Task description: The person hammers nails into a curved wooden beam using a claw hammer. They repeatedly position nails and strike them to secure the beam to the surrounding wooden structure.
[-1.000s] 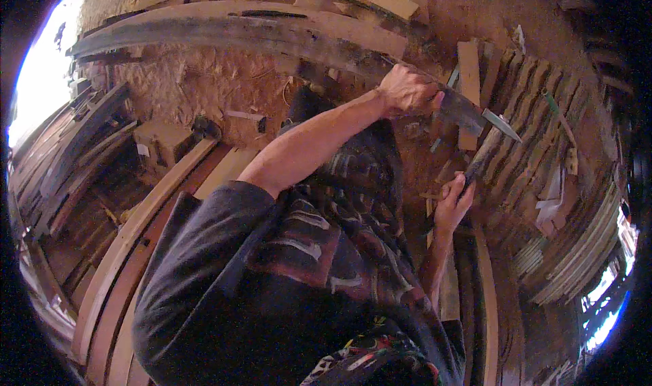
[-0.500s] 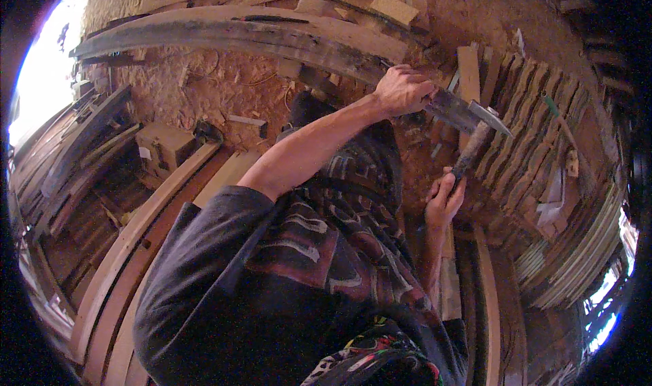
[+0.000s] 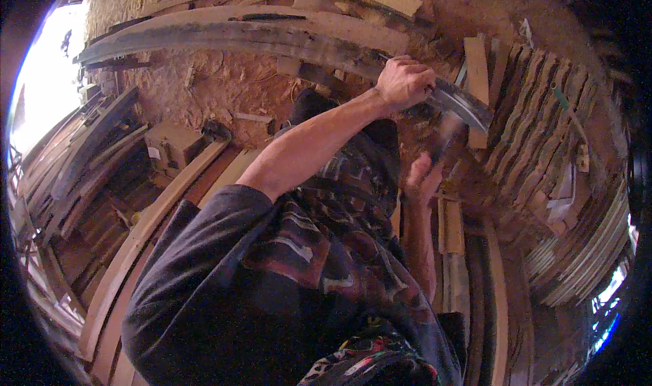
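Hand-working of a timber beam (image 3: 224,36), head view. The beam lies lengthwise across the upper part of the scene, its outline bowed (the fisheye lens exaggerates any true curve), with its right end just beyond the left hand (image 3: 405,83). That hand is curled tightly and appears clamped on the beam near this end; the undersides of the fingers are hidden, so a smaller item beneath them cannot be excluded. The right hand (image 3: 422,175), lower and nearer the body, is closed round the handle of a hammer-like tool (image 3: 448,129), whose head is too blurred to define.

Stage of work: apparently in progress, since the beam is steadied and the tool is in hand close to its end. No finished cut, joint or fixing can be made out, and how much remains cannot be judged. Wood shavings (image 3: 224,80) litter the ground below the beam, though their source is not shown. Also present: a pale board (image 3: 477,66) beyond the beam's end and a wooden box (image 3: 170,148) at left.
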{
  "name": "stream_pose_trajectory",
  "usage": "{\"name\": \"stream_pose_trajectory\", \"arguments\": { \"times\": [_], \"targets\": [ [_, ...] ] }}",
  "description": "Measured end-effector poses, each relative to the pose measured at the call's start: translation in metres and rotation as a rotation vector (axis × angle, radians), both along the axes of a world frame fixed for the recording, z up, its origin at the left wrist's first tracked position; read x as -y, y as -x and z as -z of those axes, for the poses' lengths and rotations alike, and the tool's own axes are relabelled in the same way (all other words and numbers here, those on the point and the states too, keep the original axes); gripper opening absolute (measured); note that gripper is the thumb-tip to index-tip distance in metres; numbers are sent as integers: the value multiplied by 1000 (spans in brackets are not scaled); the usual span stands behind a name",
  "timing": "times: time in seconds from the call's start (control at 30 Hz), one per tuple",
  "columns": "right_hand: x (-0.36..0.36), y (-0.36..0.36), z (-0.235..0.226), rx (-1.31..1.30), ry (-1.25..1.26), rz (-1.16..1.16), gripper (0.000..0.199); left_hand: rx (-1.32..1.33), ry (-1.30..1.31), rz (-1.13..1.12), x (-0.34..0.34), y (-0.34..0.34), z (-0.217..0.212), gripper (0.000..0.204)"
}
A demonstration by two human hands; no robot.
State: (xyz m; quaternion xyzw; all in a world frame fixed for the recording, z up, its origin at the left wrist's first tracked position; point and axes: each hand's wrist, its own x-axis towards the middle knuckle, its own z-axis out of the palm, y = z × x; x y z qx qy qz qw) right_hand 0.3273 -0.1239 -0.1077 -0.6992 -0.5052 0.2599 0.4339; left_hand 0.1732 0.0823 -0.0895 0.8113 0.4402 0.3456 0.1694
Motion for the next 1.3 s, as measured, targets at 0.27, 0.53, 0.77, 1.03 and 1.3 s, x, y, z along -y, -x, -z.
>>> {"name": "stream_pose_trajectory", "arguments": {
  "times": [0.27,0.53,0.77,1.03,1.3],
  "targets": [
    [16,-3,-24,-494,333,97,36,-64,161,53,6,10,-23,31],
    [41,-15,-27,-525,437,166,36,-77,25,124,2,-4,-9,38],
    [32,-3,-37,-536,404,209,35,-311,62,165,12,-14,8,44],
    [11,18,-55,-554,451,359,41,135,-20,74,16,-3,4,27],
    [4,18,-64,-549,445,215,38,-16,343,-230,31,89,-69,46]
  ]
}}
